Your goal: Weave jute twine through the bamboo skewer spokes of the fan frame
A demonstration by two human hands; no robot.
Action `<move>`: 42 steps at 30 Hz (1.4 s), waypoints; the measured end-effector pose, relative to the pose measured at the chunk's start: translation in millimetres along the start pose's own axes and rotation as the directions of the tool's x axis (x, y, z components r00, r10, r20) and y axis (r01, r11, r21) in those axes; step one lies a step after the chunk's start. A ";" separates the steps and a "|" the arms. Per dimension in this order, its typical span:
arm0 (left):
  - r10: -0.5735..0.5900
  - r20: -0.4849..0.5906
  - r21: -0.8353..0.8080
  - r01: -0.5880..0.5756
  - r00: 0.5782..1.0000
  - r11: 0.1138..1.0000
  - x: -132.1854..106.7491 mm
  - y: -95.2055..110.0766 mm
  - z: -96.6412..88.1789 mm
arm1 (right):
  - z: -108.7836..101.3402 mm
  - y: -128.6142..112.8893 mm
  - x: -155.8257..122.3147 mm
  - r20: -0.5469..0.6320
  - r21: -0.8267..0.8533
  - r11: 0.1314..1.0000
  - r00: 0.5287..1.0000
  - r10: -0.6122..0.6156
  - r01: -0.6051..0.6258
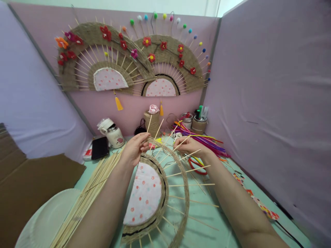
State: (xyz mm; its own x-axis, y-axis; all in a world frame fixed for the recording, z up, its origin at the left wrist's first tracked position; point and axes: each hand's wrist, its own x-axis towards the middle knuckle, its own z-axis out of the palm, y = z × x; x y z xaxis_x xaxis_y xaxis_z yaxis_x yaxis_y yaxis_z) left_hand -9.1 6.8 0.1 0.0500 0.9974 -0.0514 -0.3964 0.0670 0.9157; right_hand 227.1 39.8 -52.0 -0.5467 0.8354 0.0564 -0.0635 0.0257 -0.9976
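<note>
Fan frame point(155, 193) just below fingers; L fingers point(143, 143) pinch rim, R fingers point(180, 147) pinch skewer point(184, 140).

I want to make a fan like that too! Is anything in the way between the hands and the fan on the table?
No, nothing visible. The left hand already pinches the fan at its woven top edge, and the right hand touches its sticks there too. The red scissors lie under the sticks, by the right wrist.
</note>
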 end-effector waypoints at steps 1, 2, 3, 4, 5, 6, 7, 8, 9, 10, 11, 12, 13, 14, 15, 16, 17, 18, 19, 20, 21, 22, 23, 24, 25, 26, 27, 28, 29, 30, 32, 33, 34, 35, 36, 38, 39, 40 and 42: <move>0.003 0.014 0.004 -0.003 1.000 1.000 0.4 -0.4 -1.2 | -1.0 0.5 -1.0 0.036 -0.025 1.000 0.999 0.011 -0.010; 0.008 0.027 0.019 -0.008 1.000 1.000 0.5 -0.5 -2.1 | -1.6 0.8 -1.7 0.051 -0.029 1.000 0.999 0.011 -0.009; 0.013 0.035 0.044 -0.015 0.999 0.999 0.2 -0.5 -2.7 | -2.0 0.8 -2.1 0.050 -0.016 1.000 0.999 0.002 -0.002; 0.020 0.037 0.078 -0.023 0.999 0.997 -0.3 -0.2 -3.0 | -2.0 0.5 -2.3 0.039 0.004 1.000 0.999 -0.006 0.005; 0.030 0.035 0.113 -0.034 0.999 0.993 -1.0 0.1 -2.8 | -1.8 -0.2 -2.5 0.026 0.021 1.000 1.000 -0.011 0.011; 0.040 0.032 0.144 -0.044 0.999 0.989 -1.8 0.3 -2.4 | -1.5 -1.0 -2.7 0.015 0.032 0.999 1.000 -0.014 0.014; 0.047 0.024 0.169 -0.051 0.999 0.984 -2.6 0.3 -1.7 | -1.3 -1.8 -2.9 0.009 0.036 0.999 1.000 -0.015 0.015; 0.049 0.012 0.188 -0.050 0.999 0.981 -3.3 0.0 -0.8 | -1.3 -2.6 -3.2 0.008 0.034 0.999 1.000 -0.016 0.016; 0.043 0.001 0.200 -0.042 0.999 0.979 -3.7 -0.5 0.1 | -1.5 -3.1 -3.6 0.013 0.029 0.999 1.000 -0.019 0.019; 0.031 -0.004 0.203 -0.030 1.000 0.979 -4.0 -1.3 1.0 | -2.0 -3.4 -4.1 0.023 0.020 1.000 0.999 -0.024 0.023; 0.014 -0.005 0.195 -0.012 1.000 0.981 -4.2 -2.1 2.0 | -2.7 -3.3 -4.6 0.036 0.008 1.000 0.999 -0.029 0.029; -0.003 -0.001 0.176 0.004 1.000 0.984 -4.3 -2.8 2.8 | -3.7 -3.0 -5.0 0.051 -0.006 0.999 0.998 -0.032 0.033; -0.015 0.009 0.149 0.014 1.000 0.989 -4.4 -3.3 3.5 | -5.0 -2.3 -5.4 0.067 -0.021 0.999 0.997 -0.032 0.033; -0.022 0.021 0.119 0.020 1.000 0.993 -4.6 -3.4 4.2 | -6.5 -1.5 -5.8 0.080 -0.034 0.999 0.996 -0.027 0.029; -0.028 0.032 0.096 0.025 0.999 0.995 -4.8 -3.2 4.7 | -8.2 -0.5 -5.9 0.087 -0.046 0.999 0.996 -0.018 0.022; -0.033 0.040 0.083 0.029 0.999 0.996 -5.2 -2.7 5.1 | -10.2 0.7 -5.9 0.085 -0.052 0.999 0.996 -0.009 0.014; -0.036 0.047 0.078 0.032 0.998 0.996 -5.6 -2.0 5.4 | -12.3 1.8 -5.5 0.072 -0.048 0.999 0.997 0.000 0.003; -0.037 0.054 0.076 0.033 0.998 0.997 -6.0 -1.3 5.5 | -14.5 2.9 -4.9 0.050 -0.033 0.999 0.999 0.012 -0.010; -0.038 0.061 0.074 0.034 0.997 0.997 -6.4 -0.8 5.6 | -16.7 3.6 -4.0 0.018 -0.003 1.000 1.000 0.022 -0.022; -0.040 0.066 0.071 0.035 0.997 0.997 -6.6 -0.5 5.5 | -18.8 3.9 -3.1 -0.025 0.039 0.999 0.999 0.026 -0.025; -0.044 0.069 0.071 0.039 0.997 0.997 -6.8 -0.5 5.4 | -20.5 3.5 -2.2 -0.072 0.090 0.996 0.997 0.024 -0.018; -0.049 0.072 0.074 0.044 0.996 0.996 -6.8 -0.9 5.2 | -21.7 2.4 -1.5 -0.122 0.141 0.990 0.992 0.016 0.001; -0.055 0.075 0.078 0.049 0.996 0.996 -6.6 -1.5 5.0 | -22.4 0.5 -1.0 -0.168 0.188 0.982 0.986 0.003 0.029; -0.058 0.080 0.083 0.051 0.995 0.995 -6.4 -2.4 4.8 | -22.4 -2.1 -0.9 -0.208 0.228 0.972 0.978 -0.018 0.066; -0.060 0.086 0.086 0.052 0.994 0.995 -6.2 -3.5 4.6 | -21.8 -5.1 -1.1 -0.238 0.260 0.960 0.970 -0.040 0.103; -0.062 0.096 0.089 0.054 0.993 0.995 -6.0 -4.5 4.5 | -20.8 -8.3 -1.5 -0.258 0.288 0.948 0.964 -0.059 0.135; -0.065 0.106 0.092 0.055 0.992 0.994 -5.8 -5.5 4.5 | -19.4 -11.5 -2.2 -0.271 0.310 0.937 0.960 -0.076 0.162; -0.069 0.116 0.095 0.058 0.991 0.994 -5.8 -6.3 4.6 | -17.8 -14.5 -2.9 -0.283 0.328 0.926 0.955 -0.090 0.185; -0.075 0.123 0.099 0.063 0.990 0.993 -5.9 -7.0 4.8 | -16.2 -17.2 -3.6 -0.293 0.340 0.919 0.951 -0.101 0.202; -0.083 0.129 0.104 0.069 0.988 0.992 -6.1 -7.5 5.1 | -14.8 -19.4 -4.2 -0.305 0.344 0.913 0.946 -0.111 0.218; -0.094 0.125 0.109 0.081 0.988 0.991 -6.6 -8.1 6.0 | -12.8 -22.3 -5.2 -0.324 0.337 0.909 0.937 -0.132 0.244; -0.099 0.120 0.112 0.086 0.988 0.990 -7.0 -8.3 6.6 | -12.2 -23.2 -5.5 -0.334 0.325 0.910 0.932 -0.144 0.258; -0.103 0.115 0.115 0.090 0.988 0.989 -7.3 -8.3 7.1 | -11.8 -23.8 -5.8 -0.345 0.308 0.912 0.925 -0.157 0.270; -0.106 0.110 0.118 0.093 0.988 0.989 -7.5 -8.4 7.6 | -11.6 -24.2 -6.0 -0.361 0.283 0.917 0.917 -0.171 0.282; -0.107 0.109 0.119 0.094 0.988 0.988 -7.7 -8.3 8.0 | -11.4 -24.6 -6.2 -0.378 0.254 0.922 0.908 -0.182 0.291; -0.105 0.110 0.118 0.092 0.988 0.989 -8.0 -8.1 8.7 | -10.9 -25.4 -6.8 -0.415 0.185 0.934 0.886 -0.207 0.305; -0.104 0.110 0.117 0.091 0.988 0.989 -8.2 -8.0 8.8 | -10.6 -26.0 -7.4 -0.427 0.150 0.938 0.876 -0.223 0.312; -0.104 0.112 0.117 0.091 0.988 0.989 -8.3 -7.8 8.9 | -10.4 -26.8 -8.3 -0.434 0.118 0.941 0.868 -0.239 0.318; -0.108 0.116 0.119 0.094 0.987 0.988 -8.4 -7.7 8.7 | -10.6 -28.8 -10.6 -0.442 0.058 0.942 0.855 -0.273 0.331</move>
State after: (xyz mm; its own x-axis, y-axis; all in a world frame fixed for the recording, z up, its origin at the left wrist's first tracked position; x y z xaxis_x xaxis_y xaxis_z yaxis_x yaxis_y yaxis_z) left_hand 1.5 -2.3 -3.0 0.1985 0.9746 -0.1036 -0.2777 0.1573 0.9477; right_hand 243.5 36.0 -24.3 -0.0812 0.9495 0.3031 -0.2893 0.2686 -0.9188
